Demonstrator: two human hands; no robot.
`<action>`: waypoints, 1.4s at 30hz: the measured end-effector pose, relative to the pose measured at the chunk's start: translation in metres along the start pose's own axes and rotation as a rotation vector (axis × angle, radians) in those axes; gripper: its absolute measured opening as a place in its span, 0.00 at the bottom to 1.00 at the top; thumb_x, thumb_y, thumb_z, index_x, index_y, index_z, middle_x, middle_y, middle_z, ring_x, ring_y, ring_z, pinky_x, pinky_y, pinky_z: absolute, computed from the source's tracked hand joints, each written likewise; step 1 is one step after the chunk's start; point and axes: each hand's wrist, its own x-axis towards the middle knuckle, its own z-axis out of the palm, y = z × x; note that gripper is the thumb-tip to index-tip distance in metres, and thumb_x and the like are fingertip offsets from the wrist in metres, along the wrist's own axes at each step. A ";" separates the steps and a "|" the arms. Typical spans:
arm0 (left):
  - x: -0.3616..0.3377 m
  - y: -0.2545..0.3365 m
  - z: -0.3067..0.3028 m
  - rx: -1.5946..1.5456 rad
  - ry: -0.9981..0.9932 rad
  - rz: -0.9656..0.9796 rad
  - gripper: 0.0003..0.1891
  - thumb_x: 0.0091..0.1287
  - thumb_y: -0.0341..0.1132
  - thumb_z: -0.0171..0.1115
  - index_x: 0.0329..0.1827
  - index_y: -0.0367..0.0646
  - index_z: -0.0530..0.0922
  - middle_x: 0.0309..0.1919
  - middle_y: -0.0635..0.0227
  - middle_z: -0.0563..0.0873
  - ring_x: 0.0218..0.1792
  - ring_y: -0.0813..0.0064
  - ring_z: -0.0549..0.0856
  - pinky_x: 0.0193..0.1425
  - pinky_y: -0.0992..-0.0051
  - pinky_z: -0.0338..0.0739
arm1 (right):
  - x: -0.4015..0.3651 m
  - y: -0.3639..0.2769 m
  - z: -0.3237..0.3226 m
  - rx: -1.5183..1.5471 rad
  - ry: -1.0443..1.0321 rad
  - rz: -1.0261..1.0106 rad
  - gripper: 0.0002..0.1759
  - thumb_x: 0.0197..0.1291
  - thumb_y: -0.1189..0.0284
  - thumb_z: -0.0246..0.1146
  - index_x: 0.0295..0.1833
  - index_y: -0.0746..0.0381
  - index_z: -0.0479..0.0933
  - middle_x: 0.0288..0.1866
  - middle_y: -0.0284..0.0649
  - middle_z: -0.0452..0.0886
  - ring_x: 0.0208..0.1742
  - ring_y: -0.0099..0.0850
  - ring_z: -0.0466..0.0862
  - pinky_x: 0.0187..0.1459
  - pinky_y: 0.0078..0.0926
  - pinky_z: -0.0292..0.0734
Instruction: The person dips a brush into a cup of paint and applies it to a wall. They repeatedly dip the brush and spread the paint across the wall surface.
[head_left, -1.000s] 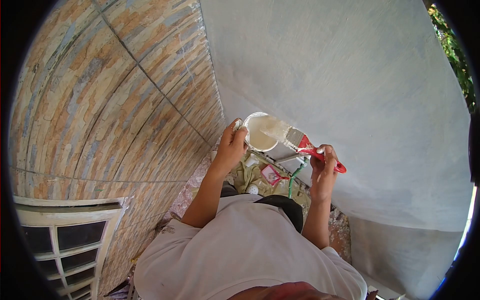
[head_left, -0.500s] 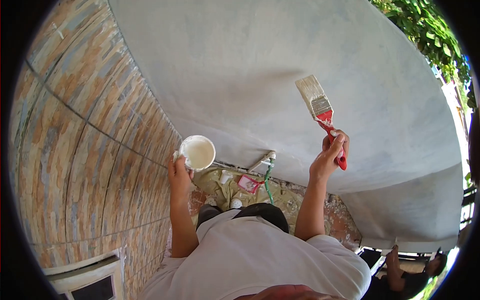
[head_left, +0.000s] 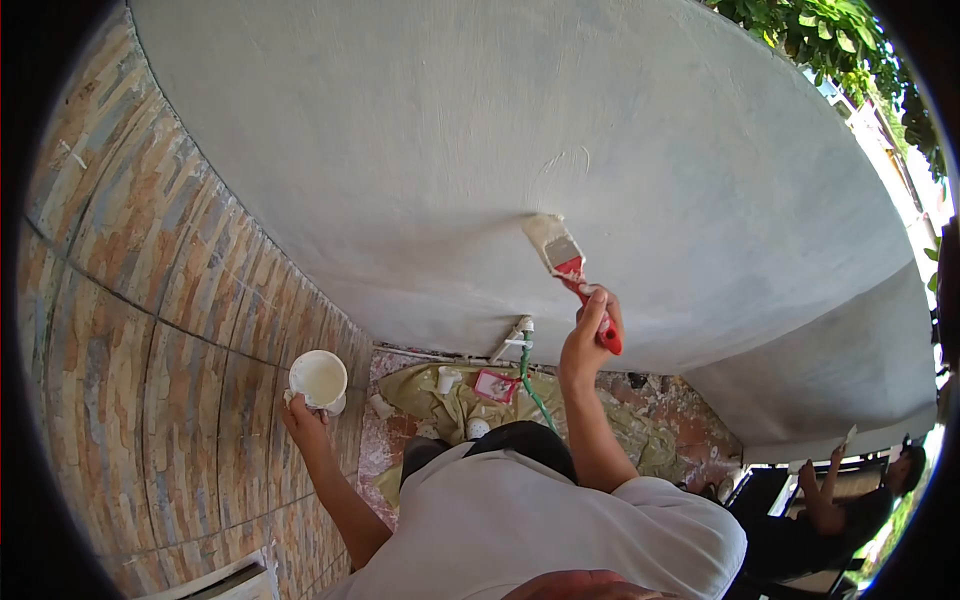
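Observation:
My right hand point(head_left: 592, 335) is closed round the red handle of a wide paintbrush point(head_left: 556, 246). Whitish paint coats its bristles, whose tip is at or very near the grey wall point(head_left: 420, 130); contact is hard to judge. A wet squiggle of paint shows on the wall just above the brush. Low on the left, my left hand point(head_left: 306, 418) grips a white paint cup point(head_left: 318, 380) with pale paint inside. The cup is close to the stone-patterned wall point(head_left: 180, 400).
A crumpled drop cloth point(head_left: 420, 395) covers part of the floor, with a pink tray point(head_left: 495, 385) and a small white cup point(head_left: 448, 379) on it. A pipe with a green hose point(head_left: 527, 365) comes from the wall. Another person point(head_left: 850, 500) works at the far right.
The paintbrush has moved left and down in view, toward the wall. My left hand has carried the paint cup left and lower. The view has shifted, and a paint squiggle now shows on the wall.

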 end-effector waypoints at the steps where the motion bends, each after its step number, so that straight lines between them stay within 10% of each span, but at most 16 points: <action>1: 0.000 0.000 -0.005 0.010 0.005 -0.006 0.13 0.65 0.41 0.51 0.43 0.40 0.69 0.28 0.70 0.75 0.23 0.82 0.70 0.23 0.80 0.61 | 0.011 -0.032 0.004 0.092 -0.019 0.070 0.14 0.66 0.63 0.53 0.36 0.63 0.75 0.27 0.28 0.70 0.22 0.12 0.58 0.23 0.13 0.48; 7: 0.009 0.002 -0.009 -0.007 -0.043 0.050 0.13 0.64 0.42 0.51 0.44 0.41 0.69 0.31 0.70 0.76 0.26 0.83 0.71 0.24 0.80 0.62 | 0.060 -0.113 0.036 0.224 0.021 -0.319 0.15 0.67 0.63 0.52 0.37 0.64 0.75 0.27 0.29 0.72 0.22 0.14 0.61 0.24 0.14 0.53; 14: 0.029 0.018 0.006 -0.022 -0.038 -0.021 0.14 0.64 0.42 0.51 0.45 0.41 0.69 0.33 0.71 0.76 0.28 0.82 0.72 0.25 0.81 0.63 | -0.012 0.026 0.039 0.043 0.155 -0.062 0.14 0.66 0.64 0.54 0.40 0.64 0.77 0.22 0.24 0.68 0.21 0.12 0.58 0.23 0.13 0.51; 16: 0.035 0.025 0.005 0.024 -0.028 -0.019 0.14 0.64 0.42 0.51 0.45 0.41 0.69 0.32 0.70 0.76 0.27 0.82 0.72 0.25 0.81 0.64 | -0.046 0.064 0.031 -0.029 0.175 0.038 0.14 0.66 0.63 0.52 0.39 0.62 0.76 0.27 0.32 0.81 0.19 0.11 0.57 0.22 0.14 0.49; 22: 0.072 0.024 -0.013 0.051 -0.211 -0.004 0.13 0.64 0.40 0.51 0.44 0.40 0.68 0.30 0.69 0.76 0.24 0.81 0.71 0.21 0.81 0.63 | -0.021 0.001 0.059 0.191 0.342 0.311 0.15 0.62 0.61 0.54 0.37 0.63 0.75 0.22 0.28 0.69 0.20 0.14 0.58 0.21 0.16 0.51; 29: 0.106 0.025 -0.020 0.129 -0.300 -0.097 0.17 0.64 0.44 0.52 0.50 0.43 0.67 0.33 0.72 0.75 0.30 0.82 0.72 0.27 0.80 0.64 | 0.042 -0.180 0.097 0.360 0.279 -0.528 0.16 0.65 0.63 0.49 0.38 0.66 0.73 0.28 0.37 0.78 0.23 0.19 0.61 0.26 0.17 0.56; 42: 0.133 0.032 -0.030 0.144 -0.513 -0.004 0.22 0.65 0.43 0.50 0.57 0.40 0.64 0.41 0.68 0.76 0.34 0.80 0.73 0.27 0.80 0.66 | -0.097 0.095 0.075 0.029 0.527 0.333 0.14 0.66 0.63 0.51 0.39 0.63 0.76 0.23 0.28 0.71 0.21 0.14 0.65 0.21 0.14 0.56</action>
